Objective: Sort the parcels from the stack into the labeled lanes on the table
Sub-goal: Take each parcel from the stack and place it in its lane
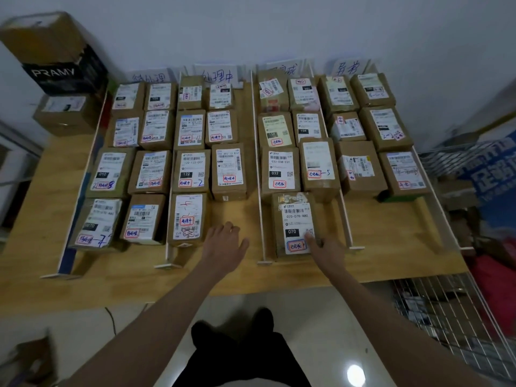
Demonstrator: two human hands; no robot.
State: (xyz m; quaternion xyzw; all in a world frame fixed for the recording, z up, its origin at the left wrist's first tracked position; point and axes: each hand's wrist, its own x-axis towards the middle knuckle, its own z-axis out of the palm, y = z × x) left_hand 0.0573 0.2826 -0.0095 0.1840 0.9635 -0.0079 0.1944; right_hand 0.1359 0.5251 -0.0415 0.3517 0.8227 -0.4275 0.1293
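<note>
Both forearms reached forward from the bottom of the view, over a pale floor, toward a wooden table. The left hand hovered above bare wood in the second lane from the left, fingers loosely bent and grasping nothing. The right hand lay at the near right corner of a brown parcel, its fingers resting against the edge of the box; whether they truly gripped it, I could not tell. This parcel carried a white label with the number 070 and a red-framed sticker, and it stood in the third lane, nearest to the person, just in front of the other boxes of that lane.

White dividers split the table into four lanes. Each lane had a handwritten paper sign at the far end, against the wall, and each held two columns of labeled cardboard boxes. The first lane was filled up to the near end, while the second lane had a gap at the near right. The fourth lane held three rows only.

At the far left corner stood a tall carton printed "PRAMY", on top of another box. A wire basket was at the right of the table.
</note>
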